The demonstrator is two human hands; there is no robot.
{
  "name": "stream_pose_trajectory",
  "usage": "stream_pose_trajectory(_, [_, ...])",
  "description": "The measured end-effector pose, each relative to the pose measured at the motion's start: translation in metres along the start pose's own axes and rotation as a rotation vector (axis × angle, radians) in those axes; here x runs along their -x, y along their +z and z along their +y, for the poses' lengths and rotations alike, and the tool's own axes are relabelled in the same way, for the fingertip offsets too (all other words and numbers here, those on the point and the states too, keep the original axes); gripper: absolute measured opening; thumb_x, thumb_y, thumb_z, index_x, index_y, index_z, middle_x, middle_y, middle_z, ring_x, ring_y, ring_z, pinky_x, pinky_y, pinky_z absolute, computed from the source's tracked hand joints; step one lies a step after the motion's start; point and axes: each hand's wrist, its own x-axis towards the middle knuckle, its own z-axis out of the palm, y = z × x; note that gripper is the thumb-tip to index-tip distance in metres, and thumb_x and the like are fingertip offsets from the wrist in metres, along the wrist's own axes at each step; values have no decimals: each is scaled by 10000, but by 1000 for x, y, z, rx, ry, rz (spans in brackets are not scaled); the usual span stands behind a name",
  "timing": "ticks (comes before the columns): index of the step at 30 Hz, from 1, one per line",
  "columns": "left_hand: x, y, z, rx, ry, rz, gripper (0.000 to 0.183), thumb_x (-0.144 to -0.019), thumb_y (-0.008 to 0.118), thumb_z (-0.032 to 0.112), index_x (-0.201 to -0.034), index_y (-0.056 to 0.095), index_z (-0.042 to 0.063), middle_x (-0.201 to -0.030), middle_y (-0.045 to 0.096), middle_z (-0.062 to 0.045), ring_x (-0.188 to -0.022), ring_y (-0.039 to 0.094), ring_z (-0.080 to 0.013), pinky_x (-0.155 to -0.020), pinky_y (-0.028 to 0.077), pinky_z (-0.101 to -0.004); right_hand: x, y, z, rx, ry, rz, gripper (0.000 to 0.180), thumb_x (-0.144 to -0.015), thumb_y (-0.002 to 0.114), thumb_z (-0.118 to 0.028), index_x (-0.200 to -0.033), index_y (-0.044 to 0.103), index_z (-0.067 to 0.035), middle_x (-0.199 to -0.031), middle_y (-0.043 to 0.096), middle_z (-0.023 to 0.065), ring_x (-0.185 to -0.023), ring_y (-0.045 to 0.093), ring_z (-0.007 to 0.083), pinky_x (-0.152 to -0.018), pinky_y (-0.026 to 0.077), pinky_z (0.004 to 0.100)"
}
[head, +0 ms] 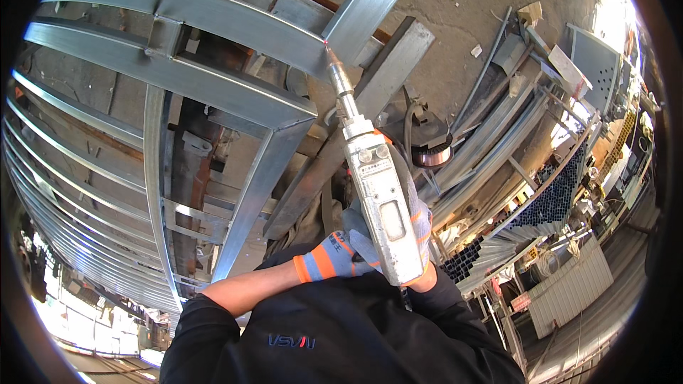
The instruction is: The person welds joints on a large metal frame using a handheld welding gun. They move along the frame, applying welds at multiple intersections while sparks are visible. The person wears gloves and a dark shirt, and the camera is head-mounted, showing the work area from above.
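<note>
A handheld laser welding gun (381,192) with a white, worn body points away from me, its copper-coloured nozzle touching or nearly touching a corner of galvanized square tubing. A small red light spot shows at the tip. My right hand (419,213), in a blue-grey glove with orange stripes, wraps the gun's right side and is partly hidden behind it. From the left, my left hand (341,256) in a matching glove holds the gun's lower left side; some fingers are hidden. At the tip, a long rail (240,21) of the frame meets an angled square tube (368,5).
A mitred frame corner (277,122) and a row of parallel bars (85,170) lie left. Loose steel tubes (395,69) rest beneath. A wire spool (432,154) stands right of the gun. Beyond it are stacked long profiles (491,144) and bundled square tubes (555,181).
</note>
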Motion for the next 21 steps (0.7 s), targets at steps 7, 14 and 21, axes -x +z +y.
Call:
stream_pose_trajectory(7, [1,-3,3,172,79,13,200,-848,712,191,-1009,695,74,-877,705,-94,-749,669,-228,-690,527,-354,-2,4,-3,2,1,-10,562,-761,765,-106,-1262,530,-13,-866,674,75,-688,665,199,-606,530,315])
stream_pose_trajectory(14, [5,-7,4,158,93,-10,175,-828,716,135,-988,705,66,-874,714,-86,-761,670,-209,-703,531,-346,3,7,-6,0,9,-9,542,-748,782,-120,-1226,548,-17,-847,672,67,-676,662,198,-599,528,313])
stream_pose_trajectory(21, [7,-5,3,271,36,-37,149,-814,721,95,-960,714,63,-860,718,-85,-770,677,-218,-707,535,-342,1,7,-7,-11,12,-14,524,-734,799,-135,-1189,566,-21,-829,671,60,-664,660,196,-593,525,311])
